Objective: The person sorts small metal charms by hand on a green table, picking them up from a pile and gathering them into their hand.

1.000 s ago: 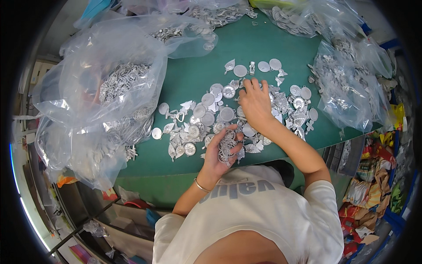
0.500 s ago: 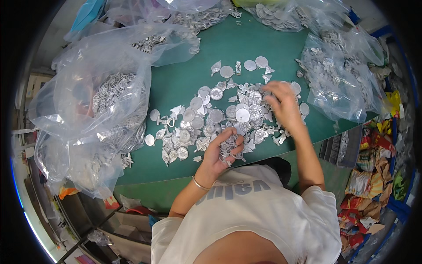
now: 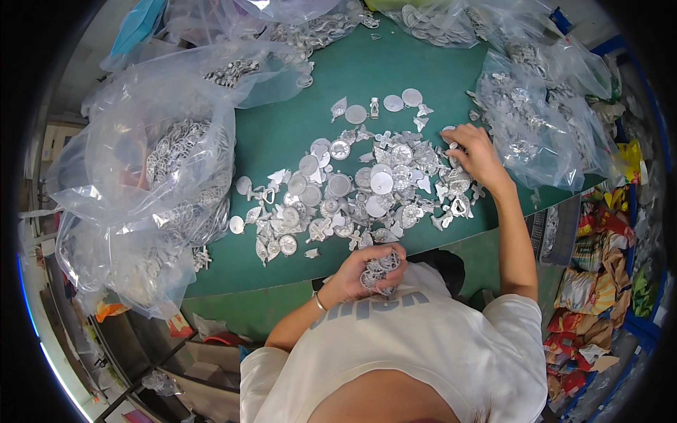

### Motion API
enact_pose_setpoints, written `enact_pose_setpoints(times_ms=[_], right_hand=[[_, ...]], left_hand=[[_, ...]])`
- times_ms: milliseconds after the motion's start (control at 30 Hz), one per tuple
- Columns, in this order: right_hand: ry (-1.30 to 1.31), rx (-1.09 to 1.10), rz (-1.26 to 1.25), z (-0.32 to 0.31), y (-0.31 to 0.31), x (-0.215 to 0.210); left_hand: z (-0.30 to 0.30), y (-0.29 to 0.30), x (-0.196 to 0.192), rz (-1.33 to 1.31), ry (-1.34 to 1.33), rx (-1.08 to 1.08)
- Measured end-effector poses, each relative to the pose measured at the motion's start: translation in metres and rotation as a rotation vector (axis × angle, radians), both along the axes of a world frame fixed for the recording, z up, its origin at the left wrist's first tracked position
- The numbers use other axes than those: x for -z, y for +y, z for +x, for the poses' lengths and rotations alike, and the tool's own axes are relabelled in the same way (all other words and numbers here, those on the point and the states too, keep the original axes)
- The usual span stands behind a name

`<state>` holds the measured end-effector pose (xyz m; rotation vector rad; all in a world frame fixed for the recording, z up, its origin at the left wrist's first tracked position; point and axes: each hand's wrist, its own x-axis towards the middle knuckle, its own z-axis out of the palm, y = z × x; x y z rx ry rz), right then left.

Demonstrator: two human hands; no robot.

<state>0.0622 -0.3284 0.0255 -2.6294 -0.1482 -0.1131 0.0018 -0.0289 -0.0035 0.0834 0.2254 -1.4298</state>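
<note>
A spread of small silver metal pieces (image 3: 352,190), round discs and odd shapes, lies on the green table (image 3: 282,134). My left hand (image 3: 367,271) is held near the table's front edge, closed around a stack of the silver pieces (image 3: 379,270). My right hand (image 3: 472,154) reaches out to the right end of the spread, fingers down on the pieces there; whether it has one pinched I cannot tell.
A big clear plastic bag (image 3: 162,176) full of metal pieces sits at the left. More such bags lie at the back (image 3: 296,28) and at the right (image 3: 536,120). Colourful packets (image 3: 599,282) are piled beyond the table's right edge.
My right hand has moved from the middle of the spread out to its right end. My left hand has kept its stack and drawn back a little toward my body.
</note>
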Motion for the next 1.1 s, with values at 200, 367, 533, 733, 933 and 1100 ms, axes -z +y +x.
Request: enact_pose_setpoints(times_ms=[200,367,533,733,933,1100], right_hand=[[0.109,-0.154,-0.037,0.01,0.004,-0.001],[0.212,0.158,0.649,0.01,-0.013,-0.002],[0.328,-0.141,0.46,-0.01,-0.022,-0.018],[0.236,0.016,-0.117,-0.037,0.014,-0.017],[0.197,-0.027,0.098,-0.027,0.0,-0.012],[0.211,0.257,0.747,-0.02,-0.006,-0.013]], left_hand=[[-0.005,-0.004,-0.005,0.076,-0.139,0.03],[-0.012,-0.006,-0.005,0.124,-0.249,0.053],[-0.012,-0.009,-0.014,0.196,-0.295,0.107],[-0.01,-0.011,-0.016,0.167,-0.315,0.115],[-0.015,-0.009,-0.008,0.149,-0.348,0.077],[-0.014,-0.009,-0.011,0.175,-0.344,0.071]])
